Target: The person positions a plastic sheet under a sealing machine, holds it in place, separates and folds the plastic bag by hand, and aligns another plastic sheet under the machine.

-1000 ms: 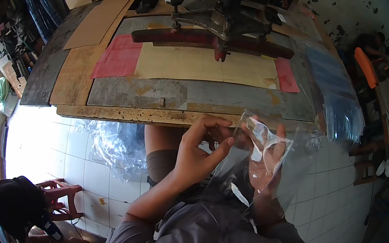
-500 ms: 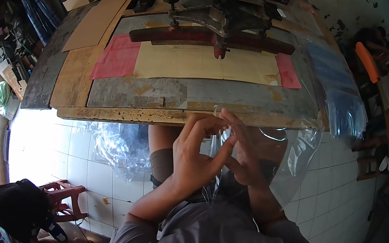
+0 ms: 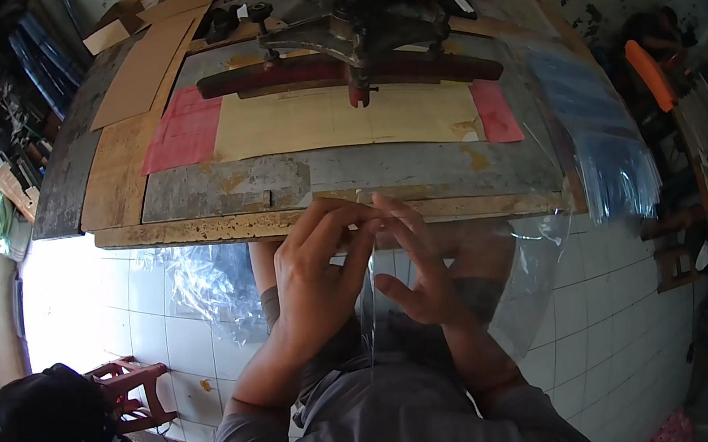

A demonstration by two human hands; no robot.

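Note:
In front of the bench edge, my left hand [image 3: 311,268] has its thumb and fingertips closed together on the upper edge of a clear plastic sheet [image 3: 523,297]. The sheet hangs down over my lap and spreads out to the right; whether it is one layer or a bag I cannot tell. My right hand [image 3: 424,279] is seen through the film, its fingers stretched out and its thumb apart. Its fingertips come close to those of my left hand. Beyond both hands is a press with a long red-edged bar [image 3: 280,78] over a yellow sheet [image 3: 340,119].
Pink pieces [image 3: 182,127] flank the yellow sheet on the workbench [image 3: 229,229]. A stack of clear plastic sheets [image 3: 604,132] overhangs the right side. Crumpled plastic [image 3: 214,286] lies below left. A person [image 3: 56,417] is beside a red stool [image 3: 138,391] at lower left.
My right thumb has moved away from the left fingertips and the right fingers have spread. The view has shifted, so bench and hands sit farther left in it.

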